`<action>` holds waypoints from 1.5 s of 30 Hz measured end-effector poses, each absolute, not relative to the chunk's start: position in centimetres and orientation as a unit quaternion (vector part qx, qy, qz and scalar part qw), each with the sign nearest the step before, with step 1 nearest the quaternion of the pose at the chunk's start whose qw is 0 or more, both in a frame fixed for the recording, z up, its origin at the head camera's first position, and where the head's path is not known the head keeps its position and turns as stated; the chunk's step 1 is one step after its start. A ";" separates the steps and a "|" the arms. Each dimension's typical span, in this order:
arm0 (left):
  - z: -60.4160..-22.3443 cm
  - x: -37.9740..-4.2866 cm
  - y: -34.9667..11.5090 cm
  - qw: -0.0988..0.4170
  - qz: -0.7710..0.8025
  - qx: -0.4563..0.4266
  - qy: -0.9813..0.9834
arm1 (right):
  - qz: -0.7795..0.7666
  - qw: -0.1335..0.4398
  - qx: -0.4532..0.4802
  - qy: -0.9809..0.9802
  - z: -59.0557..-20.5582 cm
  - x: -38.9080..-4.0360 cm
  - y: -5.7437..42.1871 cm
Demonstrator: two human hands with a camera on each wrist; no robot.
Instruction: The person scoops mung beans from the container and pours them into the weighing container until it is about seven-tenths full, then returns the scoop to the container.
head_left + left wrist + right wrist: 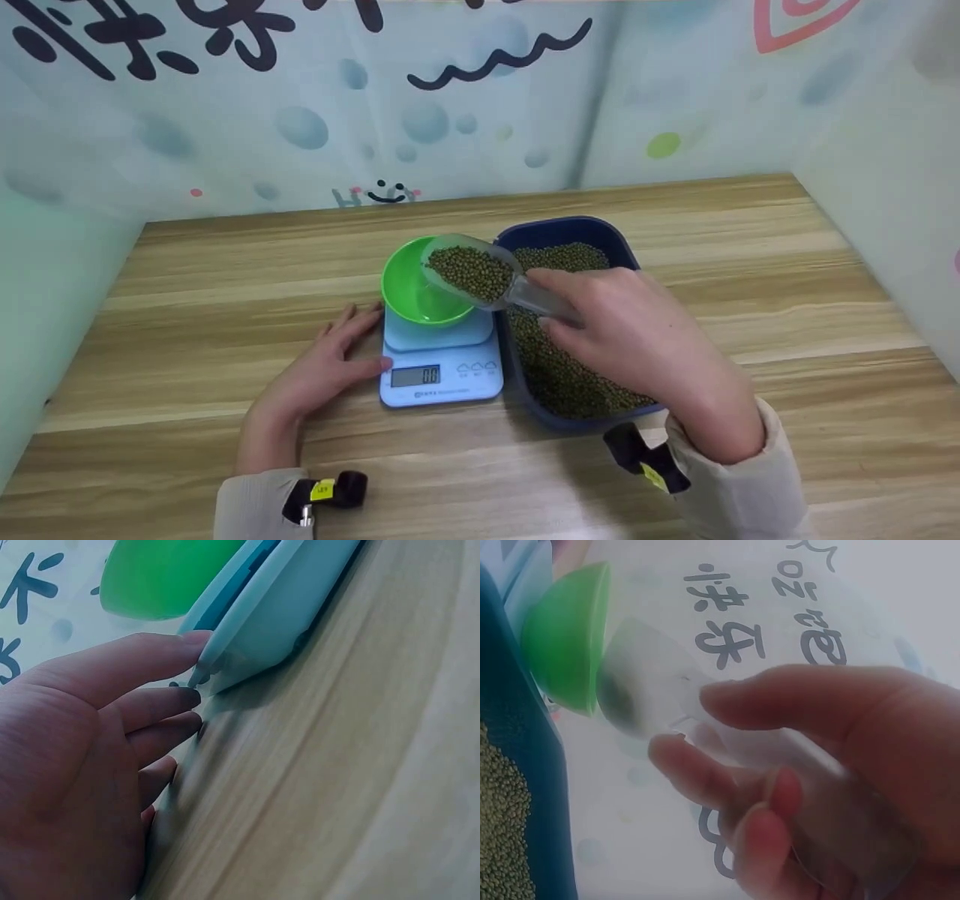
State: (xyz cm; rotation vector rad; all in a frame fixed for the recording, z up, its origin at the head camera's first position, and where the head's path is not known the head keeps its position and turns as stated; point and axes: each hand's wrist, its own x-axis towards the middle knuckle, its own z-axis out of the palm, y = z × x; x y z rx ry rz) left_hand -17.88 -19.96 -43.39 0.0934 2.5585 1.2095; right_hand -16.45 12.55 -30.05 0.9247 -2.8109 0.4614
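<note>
My right hand (626,330) grips the handle of a clear plastic scoop (536,296) loaded with green mung beans (471,271). The scoop's front end is over the right part of a green bowl (411,289), roughly level. No beans show in the visible part of the bowl. It stands on a white kitchen scale (442,386) whose display reads zero. My left hand (326,371) rests beside the scale with fingers extended, the thumb touching its left edge, as the left wrist view also shows at the scale (277,622).
A dark blue tub (525,397) holding many mung beans stands right against the scale, partly under my right hand. Behind the wooden table (247,315) hangs a printed backdrop (480,142). Pale side panels border the table left and right.
</note>
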 end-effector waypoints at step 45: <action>-43.3 -17.9 -19.9 0.154 0.425 0.034 0.891 | 0.164 0.109 0.285 -0.938 -30.3 -16.4 11.7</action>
